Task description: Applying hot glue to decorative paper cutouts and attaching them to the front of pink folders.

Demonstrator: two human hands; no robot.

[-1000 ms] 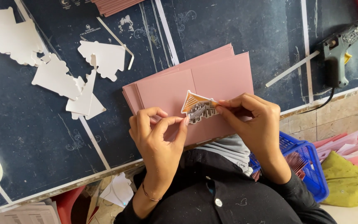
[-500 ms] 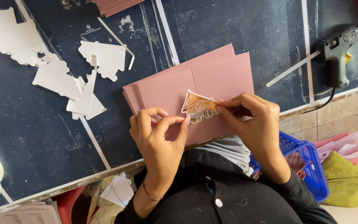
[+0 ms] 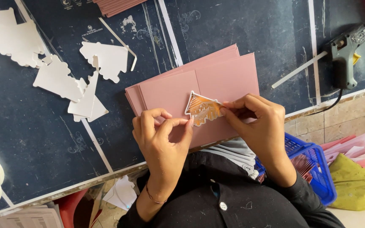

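Orange house-shaped cutout [image 3: 203,109], white-edged, pinched by left hand [image 3: 162,137] and right hand [image 3: 258,122] fingers.

Open dark tabletop just left of pink card stack [image 3: 229,76]; white cutouts [image 3: 70,80] farther left, glue gun [image 3: 347,50] well right.

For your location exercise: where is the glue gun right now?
In the head view, the glue gun lies at the table's far right, beyond the pink cards, away from both hands.

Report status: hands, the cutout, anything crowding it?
Left hand and right hand both pinch the orange house-shaped cutout. Cutout held over the pink card stack. White cutouts and glue gun lie well apart.
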